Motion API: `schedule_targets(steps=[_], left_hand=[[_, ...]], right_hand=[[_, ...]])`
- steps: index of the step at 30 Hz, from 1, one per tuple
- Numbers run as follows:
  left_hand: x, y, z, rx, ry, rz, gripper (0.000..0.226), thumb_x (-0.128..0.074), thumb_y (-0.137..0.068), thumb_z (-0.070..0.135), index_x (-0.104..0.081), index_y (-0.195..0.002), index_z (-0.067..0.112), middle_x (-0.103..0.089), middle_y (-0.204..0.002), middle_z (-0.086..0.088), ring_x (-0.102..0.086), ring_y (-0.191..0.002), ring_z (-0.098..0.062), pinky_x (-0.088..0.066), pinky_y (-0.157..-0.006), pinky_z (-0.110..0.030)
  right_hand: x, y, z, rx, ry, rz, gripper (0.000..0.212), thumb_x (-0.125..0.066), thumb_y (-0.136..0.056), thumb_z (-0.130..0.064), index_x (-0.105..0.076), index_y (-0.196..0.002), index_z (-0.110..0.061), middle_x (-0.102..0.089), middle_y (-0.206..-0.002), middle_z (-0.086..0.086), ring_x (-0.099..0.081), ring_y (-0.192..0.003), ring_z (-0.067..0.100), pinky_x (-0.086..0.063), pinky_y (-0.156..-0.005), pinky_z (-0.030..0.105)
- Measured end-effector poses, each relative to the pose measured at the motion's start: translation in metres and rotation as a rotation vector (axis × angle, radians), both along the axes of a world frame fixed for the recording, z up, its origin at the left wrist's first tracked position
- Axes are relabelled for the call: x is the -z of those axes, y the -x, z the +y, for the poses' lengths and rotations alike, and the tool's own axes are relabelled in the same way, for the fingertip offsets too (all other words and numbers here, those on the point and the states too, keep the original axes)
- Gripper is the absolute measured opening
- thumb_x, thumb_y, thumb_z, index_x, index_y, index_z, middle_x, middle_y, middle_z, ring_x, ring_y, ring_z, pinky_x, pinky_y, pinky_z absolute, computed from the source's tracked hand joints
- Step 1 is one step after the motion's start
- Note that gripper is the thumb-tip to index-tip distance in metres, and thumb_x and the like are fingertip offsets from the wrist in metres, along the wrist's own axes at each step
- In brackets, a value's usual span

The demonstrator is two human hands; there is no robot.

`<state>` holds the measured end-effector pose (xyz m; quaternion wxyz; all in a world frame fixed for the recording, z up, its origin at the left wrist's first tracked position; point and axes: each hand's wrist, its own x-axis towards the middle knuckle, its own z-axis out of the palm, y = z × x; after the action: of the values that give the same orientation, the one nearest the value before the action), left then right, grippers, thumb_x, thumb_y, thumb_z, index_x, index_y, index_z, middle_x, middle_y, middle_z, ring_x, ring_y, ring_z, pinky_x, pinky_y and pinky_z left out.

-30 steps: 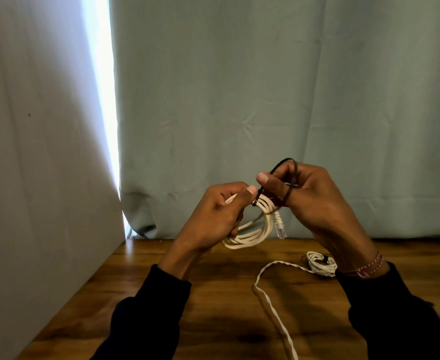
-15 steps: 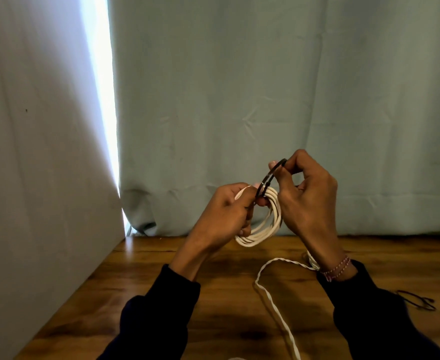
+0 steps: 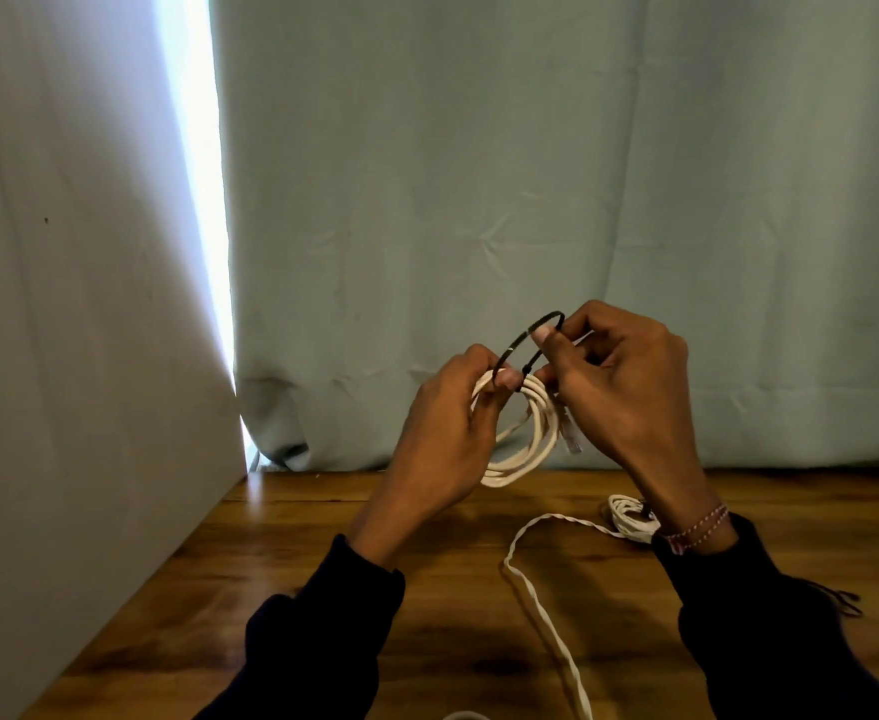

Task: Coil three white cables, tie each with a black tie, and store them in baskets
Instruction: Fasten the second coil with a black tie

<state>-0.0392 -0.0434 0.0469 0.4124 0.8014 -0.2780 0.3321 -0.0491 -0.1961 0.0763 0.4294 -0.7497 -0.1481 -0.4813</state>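
Above the brown wooden surface (image 3: 323, 589), the left hand (image 3: 442, 439) gripped the coiled white round cable (image 3: 533, 433) while the right hand (image 3: 619, 387) pinched the thin black plastic tie (image 3: 523, 337). The tie's loop had narrowed since a second earlier, so fastening seemed underway. A flat, twisted white cable (image 3: 536, 600) lay loose below, its bundled end (image 3: 629, 517) beside the right wrist.

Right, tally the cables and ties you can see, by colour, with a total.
White cables: 3 (coil held up in both hands, tied bundle on the table, loose twisted cable on the table)
Black ties: 2 (tie looped over the held coil, tie on the table at right)
Total: 5
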Motion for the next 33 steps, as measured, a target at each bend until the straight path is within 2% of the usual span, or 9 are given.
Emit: schedule_targets(steps=[5, 10, 15, 21, 24, 27, 29, 31, 33], left_hand=[[-0.007, 0.007, 0.006, -0.117, -0.082, -0.098, 0.042, -0.052, -0.092, 0.054, -0.077, -0.103, 0.022, -0.071, -0.090, 0.003, -0.063, -0.082, -0.012, -0.054, -0.072, -0.037], [-0.009, 0.012, 0.002, -0.187, -0.138, 0.019, 0.021, -0.062, -0.098, 0.032, -0.074, -0.101, 0.015, -0.073, -0.085, -0.001, -0.067, -0.072, -0.014, -0.059, -0.068, -0.033], [-0.005, 0.017, -0.011, 0.025, 0.143, 0.252, 0.021, -0.057, -0.100, 0.030, -0.065, -0.099, 0.010, -0.060, -0.068, -0.001, -0.058, -0.043, -0.008, -0.049, -0.045, -0.022], [-0.004, 0.020, -0.018, 0.372, 0.586, 0.624, 0.033, -0.051, -0.103, 0.032, -0.057, -0.110, 0.001, -0.044, -0.059, 0.000, -0.047, -0.040, -0.010, -0.039, -0.038, -0.023], [-0.004, 0.022, -0.020, 0.355, 0.574, 0.592, 0.026, -0.049, -0.103, 0.035, -0.055, -0.097, 0.011, -0.041, -0.058, 0.003, -0.038, -0.042, -0.006, -0.034, -0.039, -0.022], [-0.002, 0.023, -0.023, 0.311, 0.549, 0.550, 0.026, -0.048, -0.104, 0.035, -0.053, -0.095, 0.011, -0.041, -0.060, 0.003, -0.038, -0.044, -0.006, -0.034, -0.040, -0.021], [0.001, 0.023, -0.025, 0.286, 0.523, 0.529, 0.030, -0.046, -0.104, 0.037, -0.055, -0.101, 0.008, -0.043, -0.060, 0.004, -0.042, -0.046, -0.007, -0.039, -0.043, -0.022], [0.003, 0.021, -0.026, 0.259, 0.461, 0.479, 0.032, -0.044, -0.104, 0.039, -0.058, -0.103, 0.010, -0.049, -0.060, 0.006, -0.052, -0.056, -0.009, -0.049, -0.055, -0.026], [0.003, 0.019, -0.025, 0.189, 0.339, 0.390, 0.033, -0.040, -0.104, 0.041, -0.058, -0.102, 0.014, -0.061, -0.071, 0.007, -0.061, -0.072, -0.009, -0.051, -0.070, -0.026]], right_hand=[[0.008, -0.011, 0.003, 0.036, 0.097, -0.076, 0.021, -0.067, -0.094, -0.034, -0.070, -0.089, -0.014, -0.070, -0.068, -0.003, -0.065, -0.058, 0.003, -0.055, -0.057, 0.015], [0.015, -0.013, 0.016, 0.042, 0.140, -0.151, 0.016, -0.062, -0.097, -0.027, -0.061, -0.088, -0.013, -0.056, -0.068, -0.010, -0.057, -0.055, -0.005, -0.044, -0.054, 0.004], [0.016, -0.017, 0.012, 0.053, 0.132, -0.127, 0.015, -0.059, -0.099, -0.027, -0.052, -0.087, -0.020, -0.051, -0.066, -0.016, -0.060, -0.061, -0.001, -0.044, -0.049, 0.008], [0.019, -0.023, 0.009, 0.079, 0.079, -0.163, 0.021, -0.057, -0.101, -0.031, -0.056, -0.088, -0.015, -0.055, -0.065, -0.011, -0.055, -0.053, 0.006, -0.038, -0.045, 0.012], [0.017, -0.023, 0.009, 0.086, 0.120, -0.039, 0.020, -0.046, -0.104, -0.039, -0.051, -0.096, -0.021, -0.064, -0.072, -0.002, -0.060, -0.056, 0.009, -0.050, -0.046, 0.026], [0.012, -0.021, 0.005, -0.014, 0.145, 0.139, 0.023, -0.035, -0.106, -0.040, -0.046, -0.100, -0.021, -0.059, -0.070, 0.000, -0.058, -0.052, 0.007, -0.043, -0.043, 0.013], [0.012, -0.020, 0.005, -0.010, 0.165, 0.157, 0.024, -0.032, -0.105, -0.043, -0.044, -0.101, -0.023, -0.058, -0.070, 0.005, -0.059, -0.051, 0.013, -0.048, -0.043, 0.016], [0.011, -0.017, 0.008, -0.015, 0.138, 0.133, 0.023, -0.032, -0.105, -0.044, -0.042, -0.101, -0.024, -0.057, -0.070, 0.008, -0.063, -0.051, 0.024, -0.056, -0.044, 0.037], [0.012, -0.014, 0.010, -0.006, 0.145, 0.090, 0.022, -0.033, -0.105, -0.043, -0.042, -0.101, -0.022, -0.055, -0.066, 0.008, -0.061, -0.050, 0.026, -0.055, -0.041, 0.043]])
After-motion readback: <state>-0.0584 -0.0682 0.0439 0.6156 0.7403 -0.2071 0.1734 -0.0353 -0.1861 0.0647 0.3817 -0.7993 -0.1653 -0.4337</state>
